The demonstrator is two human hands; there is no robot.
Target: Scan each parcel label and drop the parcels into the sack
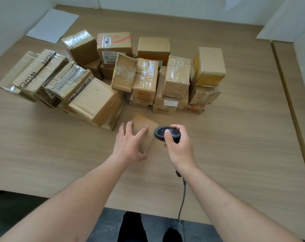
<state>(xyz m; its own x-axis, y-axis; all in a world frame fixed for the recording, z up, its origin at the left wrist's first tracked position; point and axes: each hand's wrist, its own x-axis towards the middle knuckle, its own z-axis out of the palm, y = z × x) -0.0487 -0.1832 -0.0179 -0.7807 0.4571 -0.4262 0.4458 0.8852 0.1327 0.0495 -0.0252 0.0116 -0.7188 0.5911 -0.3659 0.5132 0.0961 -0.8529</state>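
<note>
A small brown parcel (144,131), lying on the table (235,137) just before the pile of parcels (113,74), was held by the left hand (129,145) with fingers spread, while the scanner (166,133) was gripped in the right hand (178,145); no label showed, so turning seemed required.

Lying flat at the far left corner of the wooden table (235,137), a white sheet of paper (53,26); showing below the near edge, grey floor (109,224) and dark shoes (171,235)
</note>
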